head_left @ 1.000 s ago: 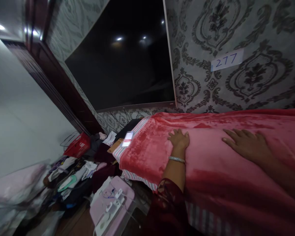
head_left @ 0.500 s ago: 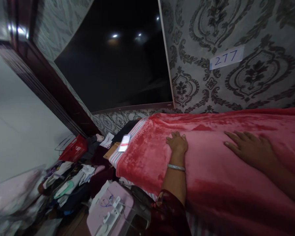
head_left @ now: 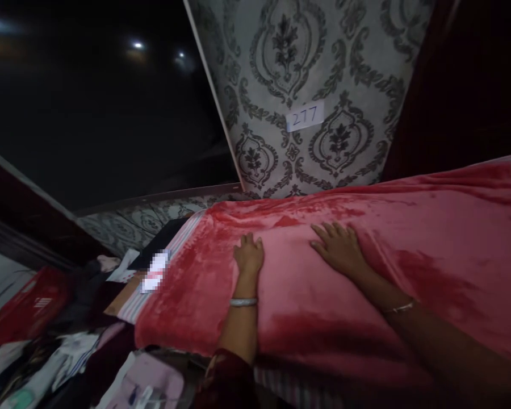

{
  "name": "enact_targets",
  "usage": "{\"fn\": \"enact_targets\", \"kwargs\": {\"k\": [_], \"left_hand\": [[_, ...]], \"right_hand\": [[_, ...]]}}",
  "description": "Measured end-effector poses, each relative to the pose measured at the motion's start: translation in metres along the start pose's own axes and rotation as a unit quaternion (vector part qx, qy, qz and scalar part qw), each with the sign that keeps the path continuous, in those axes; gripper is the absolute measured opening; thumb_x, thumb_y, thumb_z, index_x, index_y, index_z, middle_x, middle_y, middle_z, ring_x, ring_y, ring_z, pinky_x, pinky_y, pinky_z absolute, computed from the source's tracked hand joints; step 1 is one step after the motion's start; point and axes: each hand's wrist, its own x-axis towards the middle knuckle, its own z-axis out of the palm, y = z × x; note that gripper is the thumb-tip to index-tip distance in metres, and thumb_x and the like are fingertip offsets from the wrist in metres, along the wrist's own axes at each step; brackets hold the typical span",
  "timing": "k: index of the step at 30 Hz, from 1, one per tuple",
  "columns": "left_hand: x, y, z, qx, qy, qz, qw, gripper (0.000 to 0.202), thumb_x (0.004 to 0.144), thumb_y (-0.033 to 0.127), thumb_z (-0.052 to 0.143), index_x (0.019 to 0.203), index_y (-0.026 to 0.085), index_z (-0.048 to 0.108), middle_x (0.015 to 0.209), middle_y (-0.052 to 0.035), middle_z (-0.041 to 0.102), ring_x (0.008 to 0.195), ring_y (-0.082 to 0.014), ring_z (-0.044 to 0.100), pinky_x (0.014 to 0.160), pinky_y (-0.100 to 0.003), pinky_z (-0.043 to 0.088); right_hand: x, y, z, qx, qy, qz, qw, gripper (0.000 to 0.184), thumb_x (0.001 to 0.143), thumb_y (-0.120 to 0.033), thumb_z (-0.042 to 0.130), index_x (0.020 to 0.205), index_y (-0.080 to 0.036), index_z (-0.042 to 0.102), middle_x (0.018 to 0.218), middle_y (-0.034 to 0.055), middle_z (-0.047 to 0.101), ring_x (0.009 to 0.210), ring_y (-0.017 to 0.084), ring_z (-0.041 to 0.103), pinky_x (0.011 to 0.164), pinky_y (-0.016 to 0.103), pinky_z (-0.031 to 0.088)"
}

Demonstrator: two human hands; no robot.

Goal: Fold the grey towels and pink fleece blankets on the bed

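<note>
A red and pink plush blanket (head_left: 293,284) lies spread over a long raised surface, with darker brushed patches in its pile. My left hand (head_left: 248,253) rests palm down on it, fingers spread, a pale bangle on the wrist. To the right, my right hand (head_left: 337,249) also lies on the blanket, its fingers stretched out and a thin bracelet on the wrist. Neither hand grips the cloth. At the left end, a striped cloth edge (head_left: 132,307) shows from under the blanket, with a blurred-out white item (head_left: 155,272) lying on it.
A large dark TV screen (head_left: 102,113) hangs on the patterned wall, beside a paper label reading 277 (head_left: 305,117). At lower left are a red bag (head_left: 29,304), piled clothes (head_left: 74,352) and a pink board-like item (head_left: 153,378). A dark panel (head_left: 468,96) stands at right.
The view has turned to the right, so the wall, label and blanket appear further left. My right hand lies closer to my left hand on the blanket; both remain spread.
</note>
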Motion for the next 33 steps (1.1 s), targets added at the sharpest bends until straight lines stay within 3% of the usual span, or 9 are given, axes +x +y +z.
{"fn": "enact_targets", "kwargs": {"k": [5,11,18,24,29,33], "left_hand": [[0.005,-0.001,0.004,0.018,0.025,0.023,0.999,0.051,0.101,0.037,0.036,0.143,0.016,0.055,0.146,-0.0145,0.057,0.129,-0.0302,0.057,0.111,-0.046,0.042],[0.010,-0.004,0.014,0.035,0.058,0.029,0.997,0.047,0.101,0.034,0.037,0.140,0.018,0.059,0.143,-0.0141,0.060,0.125,-0.0280,0.061,0.107,-0.044,0.045],[0.006,0.003,0.007,0.041,0.045,0.017,0.998,0.047,0.101,0.033,0.036,0.141,0.017,0.057,0.144,-0.0135,0.059,0.127,-0.0285,0.060,0.107,-0.044,0.046],[0.004,0.008,0.002,0.043,0.039,0.008,0.998,0.051,0.101,0.037,0.034,0.142,0.016,0.056,0.147,-0.0152,0.056,0.126,-0.0323,0.059,0.108,-0.047,0.044],[0.003,0.007,-0.002,0.034,0.035,0.008,0.999,0.054,0.100,0.039,0.033,0.143,0.015,0.056,0.147,-0.0159,0.055,0.122,-0.0361,0.060,0.105,-0.051,0.045],[0.001,0.005,-0.003,0.013,0.042,0.003,0.999,0.054,0.100,0.043,0.034,0.143,0.019,0.056,0.146,-0.0163,0.055,0.120,-0.0365,0.062,0.101,-0.052,0.047]], "right_hand": [[-0.001,0.002,-0.003,0.028,-0.019,0.008,0.999,0.059,0.102,-0.048,0.038,0.154,-0.024,0.045,0.158,0.0111,0.042,0.148,0.035,0.029,0.121,0.058,0.013],[-0.001,0.009,-0.002,0.056,-0.034,-0.004,0.998,0.058,0.102,-0.045,0.038,0.156,-0.023,0.044,0.161,0.0123,0.037,0.150,0.035,0.027,0.121,0.057,0.012],[0.001,0.011,-0.006,0.081,-0.044,-0.004,0.996,0.058,0.102,-0.047,0.037,0.155,-0.023,0.044,0.162,0.0123,0.036,0.150,0.035,0.025,0.121,0.057,0.011],[0.001,0.009,-0.009,0.086,-0.002,0.003,0.996,0.057,0.103,-0.045,0.036,0.152,-0.020,0.048,0.159,0.0127,0.040,0.149,0.031,0.028,0.122,0.054,0.011],[0.006,0.021,-0.010,0.036,0.002,0.053,0.998,0.058,0.102,-0.049,0.038,0.149,-0.019,0.051,0.159,0.0158,0.040,0.150,0.032,0.027,0.122,0.059,0.006],[0.007,0.040,-0.014,0.033,-0.045,0.118,0.991,0.063,0.102,-0.055,0.033,0.156,-0.022,0.041,0.166,0.0122,0.026,0.154,0.032,0.016,0.119,0.064,0.016]]}}
